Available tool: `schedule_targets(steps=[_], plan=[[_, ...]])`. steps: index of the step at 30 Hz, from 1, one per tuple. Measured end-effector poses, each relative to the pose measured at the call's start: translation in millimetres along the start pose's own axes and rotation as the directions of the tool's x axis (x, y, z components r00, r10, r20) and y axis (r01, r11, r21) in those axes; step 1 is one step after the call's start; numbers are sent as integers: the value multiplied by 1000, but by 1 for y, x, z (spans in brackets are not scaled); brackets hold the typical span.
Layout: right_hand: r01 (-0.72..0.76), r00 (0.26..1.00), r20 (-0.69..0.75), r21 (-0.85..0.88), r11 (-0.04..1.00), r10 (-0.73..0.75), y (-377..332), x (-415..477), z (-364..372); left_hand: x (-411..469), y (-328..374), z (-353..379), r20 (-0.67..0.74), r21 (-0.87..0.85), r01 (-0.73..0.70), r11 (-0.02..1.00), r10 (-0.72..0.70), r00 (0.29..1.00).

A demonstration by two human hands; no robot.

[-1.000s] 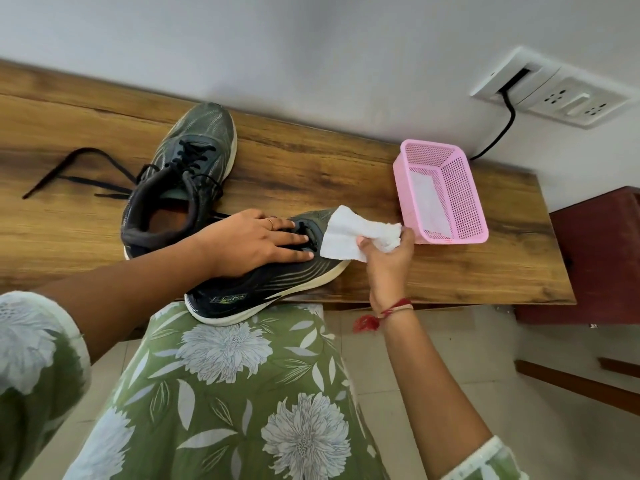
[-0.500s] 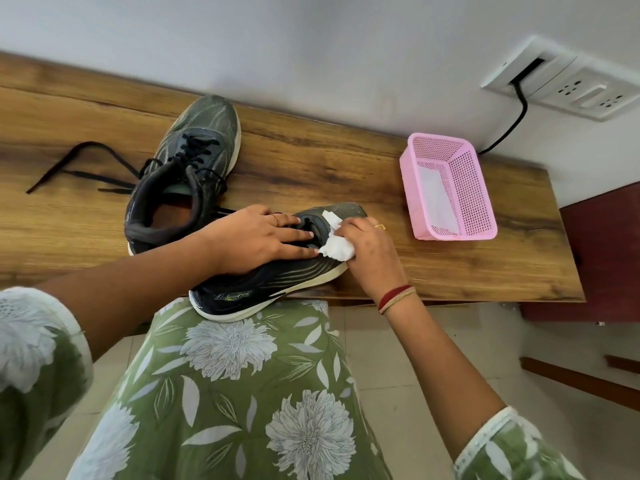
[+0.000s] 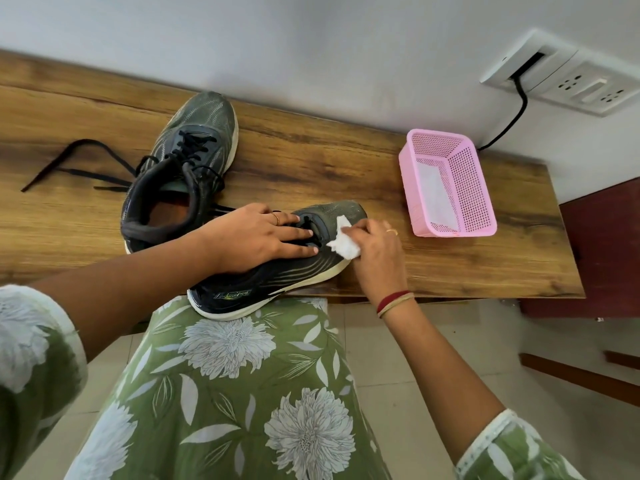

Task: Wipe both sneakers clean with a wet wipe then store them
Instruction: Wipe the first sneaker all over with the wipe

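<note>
Two dark grey sneakers lie on a wooden shelf [image 3: 346,161]. The near sneaker [image 3: 277,275] hangs partly over the front edge, toe pointing right. My left hand [image 3: 256,237] lies flat on its laces, fingers straight, holding it down. My right hand [image 3: 377,251] grips a crumpled white wet wipe [image 3: 343,242] and presses it against the toe area of this sneaker. The far sneaker [image 3: 183,164] stands behind it, toe toward the wall, with its black laces trailing left.
A pink perforated basket [image 3: 467,188] with a white sheet inside stands right of the sneakers. A wall socket panel [image 3: 568,77] with a black cable is above it. A dark red cabinet [image 3: 602,244] adjoins the shelf's right end.
My right hand brought the wipe down from the air beside the basket onto the near sneaker's toe and bunched it up. The left hand stayed on the laces.
</note>
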State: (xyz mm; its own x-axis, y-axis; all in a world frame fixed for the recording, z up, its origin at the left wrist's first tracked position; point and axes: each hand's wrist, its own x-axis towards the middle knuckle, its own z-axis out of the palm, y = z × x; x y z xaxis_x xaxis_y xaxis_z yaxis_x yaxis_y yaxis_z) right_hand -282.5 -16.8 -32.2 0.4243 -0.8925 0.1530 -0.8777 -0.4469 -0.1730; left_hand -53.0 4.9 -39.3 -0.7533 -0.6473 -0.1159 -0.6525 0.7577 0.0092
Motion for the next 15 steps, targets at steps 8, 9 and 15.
schedule_targets(steps=[8,9,15], plan=[[-25,1000,-1,-89,996,25,-13,-12,9,1,-3,3,-8,7,22,1000,-22,1000],[-30,1000,-10,-153,988,29,-6,-10,7,2,-1,3,-17,19,3,1000,-3,1000],[-212,973,88,-49,976,216,-27,-14,5,1,-2,1,-48,12,18,1000,-17,999]])
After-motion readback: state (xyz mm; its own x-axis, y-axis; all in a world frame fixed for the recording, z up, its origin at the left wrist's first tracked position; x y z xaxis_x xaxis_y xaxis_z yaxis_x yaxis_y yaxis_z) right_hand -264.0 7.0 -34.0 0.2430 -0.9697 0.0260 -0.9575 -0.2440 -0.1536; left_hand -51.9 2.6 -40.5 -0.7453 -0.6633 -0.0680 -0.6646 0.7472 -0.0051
